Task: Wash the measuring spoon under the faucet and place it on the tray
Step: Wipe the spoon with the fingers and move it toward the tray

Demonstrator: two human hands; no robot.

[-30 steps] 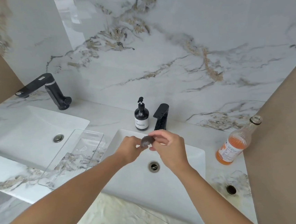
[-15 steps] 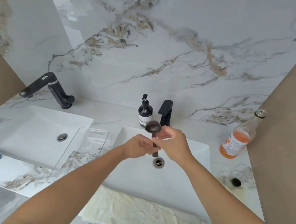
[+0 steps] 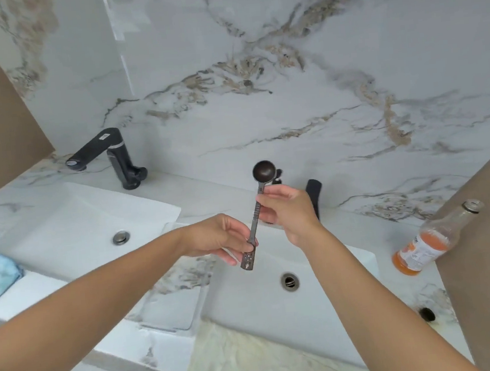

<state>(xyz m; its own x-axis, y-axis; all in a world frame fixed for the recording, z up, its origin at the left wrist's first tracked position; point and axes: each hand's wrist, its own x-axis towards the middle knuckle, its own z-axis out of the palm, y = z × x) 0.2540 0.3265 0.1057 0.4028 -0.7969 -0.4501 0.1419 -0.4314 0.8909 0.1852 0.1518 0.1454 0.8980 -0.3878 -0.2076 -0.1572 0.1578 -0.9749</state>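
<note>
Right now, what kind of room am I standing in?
Most likely a bathroom or washroom vanity: two white basins, the left sink and the right sink, each with a black faucet, set in a marble counter under a marble wall.

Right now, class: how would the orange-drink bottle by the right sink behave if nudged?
The bottle looks like glass, so probably fragile. It is tall, narrow, uncapped and only part full, so it may tip and spill. Once down, its round body would likely roll along the counter.
</note>
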